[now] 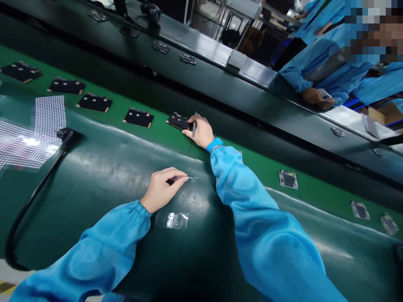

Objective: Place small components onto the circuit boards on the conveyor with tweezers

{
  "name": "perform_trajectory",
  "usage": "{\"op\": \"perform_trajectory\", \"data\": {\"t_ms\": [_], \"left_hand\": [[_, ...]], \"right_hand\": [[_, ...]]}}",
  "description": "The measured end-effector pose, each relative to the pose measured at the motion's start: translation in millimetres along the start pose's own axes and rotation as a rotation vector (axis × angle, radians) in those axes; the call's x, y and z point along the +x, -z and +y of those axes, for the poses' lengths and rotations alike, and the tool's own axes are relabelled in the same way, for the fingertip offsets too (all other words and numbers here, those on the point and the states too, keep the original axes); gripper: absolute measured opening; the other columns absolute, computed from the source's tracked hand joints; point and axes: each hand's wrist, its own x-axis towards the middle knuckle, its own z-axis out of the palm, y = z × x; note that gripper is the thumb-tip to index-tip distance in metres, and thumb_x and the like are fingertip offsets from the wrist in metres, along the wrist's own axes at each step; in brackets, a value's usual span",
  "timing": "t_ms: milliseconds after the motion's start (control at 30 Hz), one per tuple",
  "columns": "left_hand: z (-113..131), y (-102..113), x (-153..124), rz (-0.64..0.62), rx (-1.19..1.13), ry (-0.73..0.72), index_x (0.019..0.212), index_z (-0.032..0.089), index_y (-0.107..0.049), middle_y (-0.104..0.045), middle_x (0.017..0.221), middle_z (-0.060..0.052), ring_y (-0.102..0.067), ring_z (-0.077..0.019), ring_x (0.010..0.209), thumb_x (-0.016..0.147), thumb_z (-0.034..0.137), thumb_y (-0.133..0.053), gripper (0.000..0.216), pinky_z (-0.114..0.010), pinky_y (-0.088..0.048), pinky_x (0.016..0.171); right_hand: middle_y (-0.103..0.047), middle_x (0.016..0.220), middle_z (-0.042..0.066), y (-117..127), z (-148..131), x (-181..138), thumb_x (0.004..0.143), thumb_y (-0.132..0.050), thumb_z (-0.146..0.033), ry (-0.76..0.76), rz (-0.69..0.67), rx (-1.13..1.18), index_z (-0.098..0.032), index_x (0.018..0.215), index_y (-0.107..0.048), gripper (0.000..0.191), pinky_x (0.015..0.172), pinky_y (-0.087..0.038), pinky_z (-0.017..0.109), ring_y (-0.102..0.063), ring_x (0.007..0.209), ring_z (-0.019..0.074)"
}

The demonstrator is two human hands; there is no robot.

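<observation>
On the green strip (pixel 163 136), near mid-view, lies the black board (pixel 176 120), with the right hand (pixel 202 130) at its right end. Right fingers and thumb touch that end; can't tell if they're clamped on it. A grey stick (pixel 194 128) also sits in this hand, upright-ish between the fingers. Blue band (pixel 214 144) at the right wrist, blue sleeve (pixel 252 193) behind it.

Left hand (pixel 162 188) is nearer the body, over the desk (pixel 107 178), fingers together, clamped on a thin tool (pixel 174 179); bright tip points right. Just below it, a clear bag (pixel 178 220) lies flat, shiny.

Left of the touched board, 4 more black boards (pixel 138 118) run in a row along the strip, unevenly spaced. Right of the sleeve, 3 grey boards (pixel 288 179), the last 2 close to each other.

Far left on the desk: dotted sheets (pixel 50 112), overlapping, with glare. Black cable (pixel 33 199) curves up beside them.

Beyond the strip, a dark belt (pixel 217 79) carries small packets (pixel 188 59), well apart. Top right, a co-worker (pixel 327 63) in blue, hand holding something too small to tell.
</observation>
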Motion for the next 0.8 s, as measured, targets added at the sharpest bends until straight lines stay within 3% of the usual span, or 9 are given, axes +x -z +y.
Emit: {"op": "perform_trajectory", "data": {"t_ms": [133, 233, 300, 400, 533, 633, 700, 800], "left_hand": [[4, -1, 1, 0.004, -0.003, -0.014, 0.085, 0.021, -0.079, -0.076, 0.082, -0.002, -0.069, -0.0136, 0.071, 0.091, 0.024, -0.073, 0.008, -0.026, -0.051, 0.064], [5, -1, 0, 0.001, -0.011, -0.016, 0.087, 0.021, -0.079, -0.076, 0.082, -0.002, -0.069, -0.0135, 0.071, 0.091, 0.024, -0.073, 0.008, -0.026, -0.051, 0.065], [5, -1, 0, -0.001, -0.016, -0.016, 0.087, 0.021, -0.079, -0.076, 0.083, -0.003, -0.07, -0.0141, 0.073, 0.091, 0.024, -0.073, 0.008, -0.026, -0.052, 0.065], [5, 0, 1, -0.009, -0.018, -0.008, 0.087, 0.021, -0.079, -0.077, 0.085, -0.004, -0.071, -0.0156, 0.075, 0.091, 0.024, -0.072, 0.008, -0.027, -0.054, 0.066], [7, 1, 3, -0.02, -0.013, -0.005, 0.086, 0.021, -0.079, -0.078, 0.085, -0.005, -0.072, -0.0168, 0.075, 0.091, 0.026, -0.072, 0.009, -0.028, -0.054, 0.065], [7, 1, 3, -0.026, -0.008, -0.015, 0.087, 0.021, -0.079, -0.078, 0.084, -0.005, -0.072, -0.0173, 0.075, 0.092, 0.028, -0.071, 0.011, -0.028, -0.055, 0.066], [7, 1, 3, -0.028, -0.008, -0.012, 0.087, 0.021, -0.079, -0.078, 0.085, -0.005, -0.073, -0.0175, 0.076, 0.092, 0.028, -0.071, 0.012, -0.028, -0.055, 0.067], [6, 0, 4, -0.024, -0.005, 0.001, 0.087, 0.021, -0.079, -0.078, 0.085, -0.005, -0.072, -0.0171, 0.076, 0.092, 0.026, -0.072, 0.01, -0.028, -0.055, 0.067]], "right_hand": [[-0.066, 0.106, 0.008, 50, 7, -12, 0.077, -0.08, -0.038, 0.084, 0.074, 0.187, -0.02, 0.108, -0.056, 0.044, 0.088, -0.055, 0.045, -0.065, 0.092, 0.0261], [-0.064, 0.111, 0.009, 83, -3, -17, 0.077, -0.078, -0.038, 0.181, 0.059, 0.129, -0.02, 0.111, -0.056, 0.045, 0.092, -0.054, 0.048, -0.063, 0.099, 0.0286], [-0.063, 0.115, 0.011, 87, -15, -14, 0.076, -0.08, -0.038, 0.254, -0.01, 0.053, -0.019, 0.112, -0.057, 0.047, 0.096, -0.051, 0.05, -0.061, 0.107, 0.0318], [-0.064, 0.117, 0.012, 60, -36, 1, 0.077, -0.081, -0.039, 0.297, -0.121, 0.001, -0.018, 0.113, -0.058, 0.048, 0.099, -0.049, 0.048, -0.06, 0.109, 0.0319], [-0.068, 0.107, 0.01, -7, -59, 30, 0.088, -0.076, -0.035, 0.221, -0.186, -0.067, -0.018, 0.11, -0.059, 0.033, 0.095, -0.046, 0.044, -0.061, 0.103, 0.0291], [-0.068, 0.109, 0.01, -44, -69, 44, 0.086, -0.079, -0.036, 0.218, -0.272, -0.124, -0.02, 0.109, -0.059, 0.034, 0.095, -0.044, 0.044, -0.059, 0.11, 0.031], [-0.067, 0.11, 0.01, -50, -72, 47, 0.085, -0.081, -0.035, 0.234, -0.29, -0.136, -0.02, 0.107, -0.058, 0.035, 0.096, -0.044, 0.044, -0.058, 0.112, 0.0312], [-0.066, 0.105, 0.009, -34, -70, 47, 0.082, -0.081, -0.034, 0.254, -0.244, -0.121, -0.019, 0.105, -0.057, 0.036, 0.094, -0.044, 0.043, -0.058, 0.105, 0.0298]]}}
